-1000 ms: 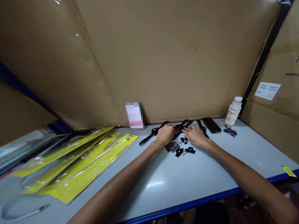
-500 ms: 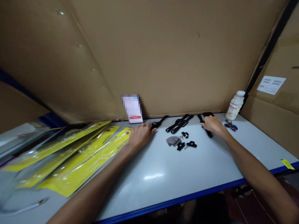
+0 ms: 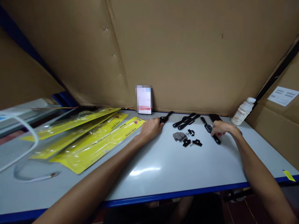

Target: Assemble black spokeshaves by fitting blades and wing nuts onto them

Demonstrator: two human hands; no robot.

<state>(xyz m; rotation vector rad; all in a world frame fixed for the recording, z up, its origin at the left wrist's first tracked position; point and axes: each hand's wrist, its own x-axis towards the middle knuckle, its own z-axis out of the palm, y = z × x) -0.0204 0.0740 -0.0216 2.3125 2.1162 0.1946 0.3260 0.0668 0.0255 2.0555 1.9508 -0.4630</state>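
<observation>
My left hand (image 3: pixel 151 128) is closed around the near end of a black spokeshave (image 3: pixel 167 116) at the back of the table; its other handle sticks out past the fingers. On the right, my right hand (image 3: pixel 221 127) is closed with its fingertips at the middle of another black spokeshave body (image 3: pixel 210 128), which lies slanted. Two more spokeshaves (image 3: pixel 186 120) lie side by side between my hands. In front of them are several grey blades (image 3: pixel 179 136), black lever caps (image 3: pixel 197 142) and small thumbscrews (image 3: pixel 192 143).
Yellow blister packs (image 3: pixel 93 149) fan out on the left near a white cable (image 3: pixel 35 146). A phone (image 3: pixel 144 99) leans on the cardboard wall (image 3: pixel 182 56). A black flat piece (image 3: pixel 214 117) lies behind my right hand; a white-capped bottle (image 3: pixel 243 111) stands at right.
The head view has shifted, so the table contents sit farther right. My right hand has slid off part of its spokeshave, baring more of it. My left hand stays on its spokeshave.
</observation>
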